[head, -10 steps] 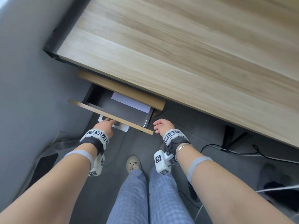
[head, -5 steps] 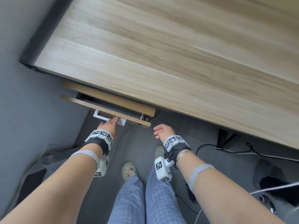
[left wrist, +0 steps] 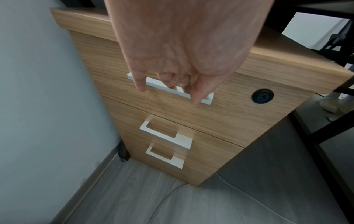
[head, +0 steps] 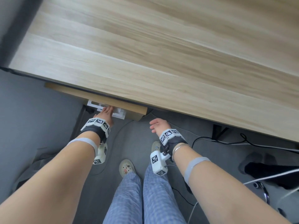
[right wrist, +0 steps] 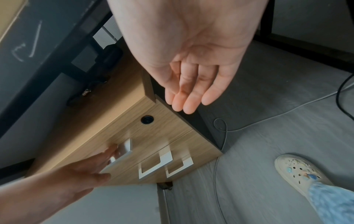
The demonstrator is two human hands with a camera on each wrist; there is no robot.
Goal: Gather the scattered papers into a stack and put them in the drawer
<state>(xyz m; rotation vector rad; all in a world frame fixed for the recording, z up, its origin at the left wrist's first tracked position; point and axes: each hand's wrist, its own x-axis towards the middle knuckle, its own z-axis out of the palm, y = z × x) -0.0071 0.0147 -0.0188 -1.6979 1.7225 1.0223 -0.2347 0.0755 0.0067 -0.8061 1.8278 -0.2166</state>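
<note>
The top drawer (left wrist: 220,109) of the wooden cabinet (head: 134,110) under the desk (head: 161,54) sits flush with the cabinet front. No papers show in any view. My left hand (head: 105,111) reaches down to the drawer's white handle (left wrist: 164,88), fingertips resting on it; in the right wrist view its fingers (right wrist: 107,154) lie fairly straight against the handle. My right hand (head: 157,126) hovers apart from the cabinet by its right corner, palm bare and fingers (right wrist: 189,97) loosely extended, holding nothing.
Two lower drawers with white handles (left wrist: 164,136) sit below the top one. A grey wall (left wrist: 47,91) flanks the cabinet on the left. Cables (head: 226,141) trail over the grey floor, and my feet in pale clogs (head: 127,168) stand in front.
The open drawer with white paper inside has slid fully shut under my left hand's push. My right hand has come off the drawer front and drawn back.
</note>
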